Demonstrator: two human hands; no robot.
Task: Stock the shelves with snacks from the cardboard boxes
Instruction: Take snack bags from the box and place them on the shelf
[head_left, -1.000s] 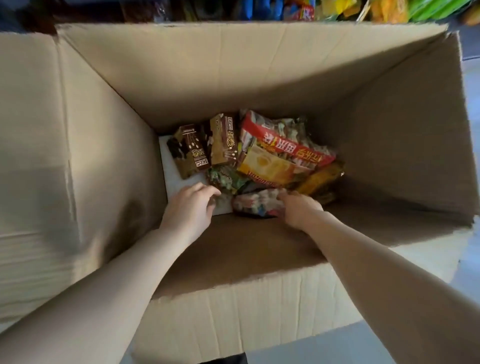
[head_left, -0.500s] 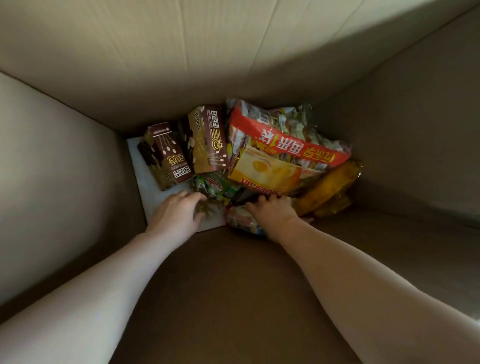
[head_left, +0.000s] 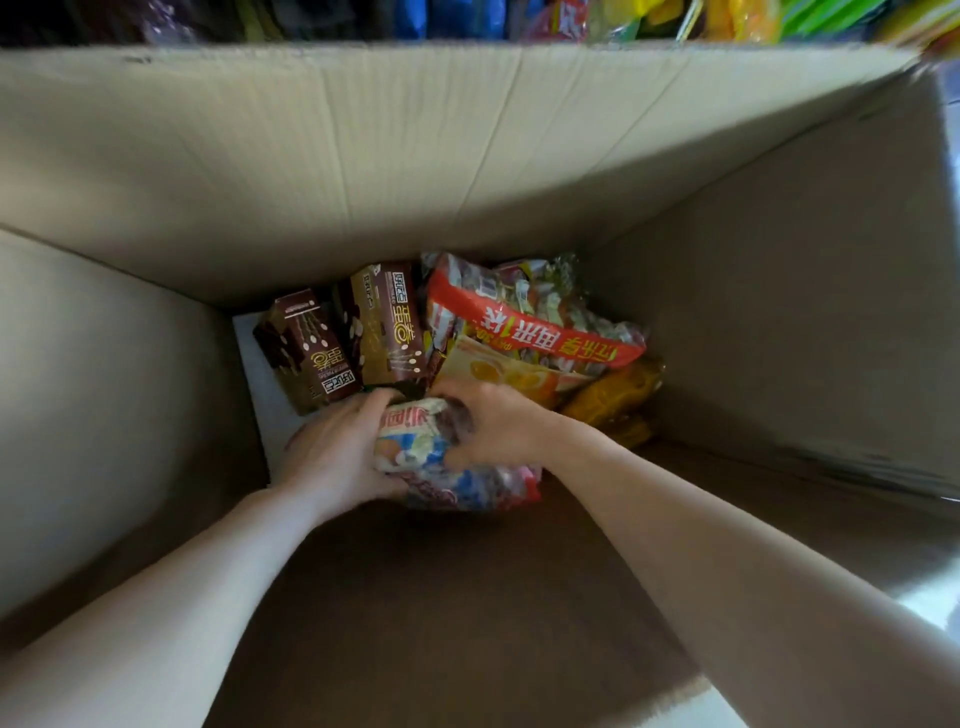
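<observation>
Both my arms reach deep into a large cardboard box (head_left: 363, 156). My left hand (head_left: 332, 452) and my right hand (head_left: 493, 426) grip a clear snack bag (head_left: 441, 462) with white, blue and red print, one hand on each side. Behind it at the box bottom lie two brown cartons (head_left: 343, 343), a big bag with a red band (head_left: 535, 322), a yellow packet (head_left: 498, 371) and an orange packet (head_left: 613, 395). A green packet seen earlier is hidden under my hands.
A white sheet (head_left: 260, 395) lines the box floor at the left. The near box wall (head_left: 441, 623) lies under my forearms. Stocked shelves with colourful packets (head_left: 571, 18) show above the box's far rim.
Both hands have closed round the clear snack bag and drawn it up and toward me. The camera has pulled back, so the far rim and the shelves show again.
</observation>
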